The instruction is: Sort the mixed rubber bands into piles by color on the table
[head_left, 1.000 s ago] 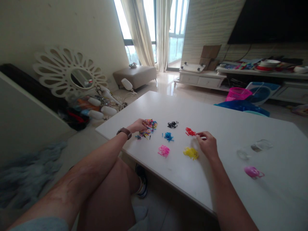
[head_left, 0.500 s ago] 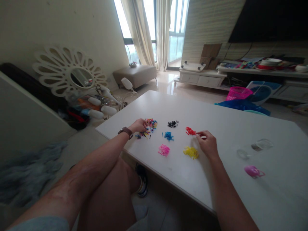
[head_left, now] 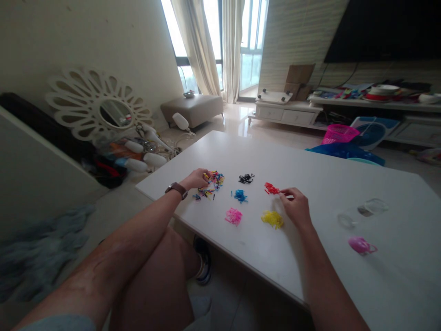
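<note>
My left hand [head_left: 198,178] is at the mixed-colour pile of small rubber bands [head_left: 216,180], fingers bent together at its near-left side. What lies between those fingertips is too small to make out. Thumb and forefinger of my right hand [head_left: 295,202] are pinched at the edge of the red rubber bands [head_left: 271,188], on a red one. Between the hands lie separate piles of black rubber bands [head_left: 245,178], blue rubber bands [head_left: 240,196] and pink rubber bands [head_left: 234,216]. Yellow rubber bands [head_left: 273,219] are heaped just left of my right wrist.
On the right of the white table [head_left: 251,151] are a clear jar [head_left: 374,207] lying on its side, a clear ring-like piece [head_left: 346,221] and a small purple-pink item with a loop [head_left: 361,245]. My leg [head_left: 158,276] is below the table's near edge.
The whole view has shifted slightly. My left hand stays at the mixed pile with its fingers moved a little; my right hand remains pinched at the red pile.
</note>
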Demonstrator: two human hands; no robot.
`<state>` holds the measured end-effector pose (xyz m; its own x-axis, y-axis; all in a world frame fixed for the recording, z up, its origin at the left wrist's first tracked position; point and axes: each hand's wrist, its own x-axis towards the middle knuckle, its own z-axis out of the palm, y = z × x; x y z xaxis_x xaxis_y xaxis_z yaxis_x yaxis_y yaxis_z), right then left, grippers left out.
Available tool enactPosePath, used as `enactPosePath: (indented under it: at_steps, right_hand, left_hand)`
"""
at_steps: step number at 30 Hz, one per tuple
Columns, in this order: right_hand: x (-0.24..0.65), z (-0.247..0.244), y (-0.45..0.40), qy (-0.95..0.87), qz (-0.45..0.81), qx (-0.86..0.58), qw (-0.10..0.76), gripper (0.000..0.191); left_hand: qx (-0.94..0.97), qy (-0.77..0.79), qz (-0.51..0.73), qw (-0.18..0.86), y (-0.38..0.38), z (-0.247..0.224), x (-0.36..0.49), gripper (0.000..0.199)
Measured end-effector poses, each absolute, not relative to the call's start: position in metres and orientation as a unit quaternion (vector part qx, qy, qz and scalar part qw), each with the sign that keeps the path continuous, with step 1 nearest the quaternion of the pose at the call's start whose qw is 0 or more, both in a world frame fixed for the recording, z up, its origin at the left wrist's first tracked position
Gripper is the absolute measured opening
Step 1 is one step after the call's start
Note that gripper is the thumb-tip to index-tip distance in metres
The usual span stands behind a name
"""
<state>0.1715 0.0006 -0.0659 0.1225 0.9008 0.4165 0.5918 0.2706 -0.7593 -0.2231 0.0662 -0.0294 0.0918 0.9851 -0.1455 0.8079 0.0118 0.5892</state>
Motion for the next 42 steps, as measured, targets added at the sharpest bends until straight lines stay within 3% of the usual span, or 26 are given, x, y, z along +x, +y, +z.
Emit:
enactPosePath:
  at_steps: [6, 15, 22, 29, 42]
  right_hand:
    - [0.172, -0.067, 0.001, -0.647, 0.160, -0.580, 0.468, 0.019]
    - [0.171, -0.070, 0.002, -0.655, 0.156, -0.573, 0.468, 0.017]
    - [0.152, -0.058, -0.008, -0.697, 0.165, -0.513, 0.473, 0.015]
    - [0.122, -0.049, -0.020, -0.751, 0.199, -0.440, 0.449, 0.012]
    - [0.126, -0.045, -0.023, -0.742, 0.215, -0.435, 0.464, 0.009]
  left_hand:
    - [0.646, 0.632, 0.213, 0.370, 0.065, -0.026, -0.226, 0.048]
    - [0.634, 0.616, 0.257, 0.391, 0.060, -0.019, -0.221, 0.040]
    - [0.630, 0.494, 0.315, 0.510, 0.038, -0.003, -0.177, 0.039]
    - [0.593, 0.416, 0.295, 0.623, 0.023, -0.006, -0.118, 0.038]
    - [0.597, 0.377, 0.275, 0.653, 0.021, -0.009, -0.071, 0.027]
